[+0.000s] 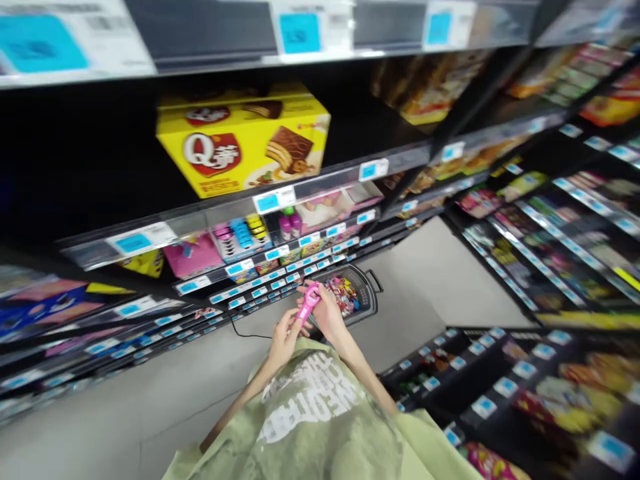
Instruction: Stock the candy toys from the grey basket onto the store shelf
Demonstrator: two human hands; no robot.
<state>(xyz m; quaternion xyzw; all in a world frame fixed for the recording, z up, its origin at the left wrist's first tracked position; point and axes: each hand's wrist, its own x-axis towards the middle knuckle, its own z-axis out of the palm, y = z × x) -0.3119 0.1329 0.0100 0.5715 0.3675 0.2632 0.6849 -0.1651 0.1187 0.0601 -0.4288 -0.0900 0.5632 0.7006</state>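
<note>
- The pink toy [309, 302] lies between the two hands, in front of the shirt [325, 417] and near the dark basket [371, 309]; its long axis slants, narrow end down toward the left hand [284, 339], wide end up beside the right hand [328, 312].
- Each hand is nearer to one end; the left has the narrow end, the right is at the wide end.
- The left fingers are closed around the narrow part, seemingly in a light pinch; the right hand is half curled against the wide part, though how firmly it grips I cannot tell.
- The toy looks glossy and bright pink, with a rounded head and a slim, paler handle; any finer markings are too small to read.
</note>
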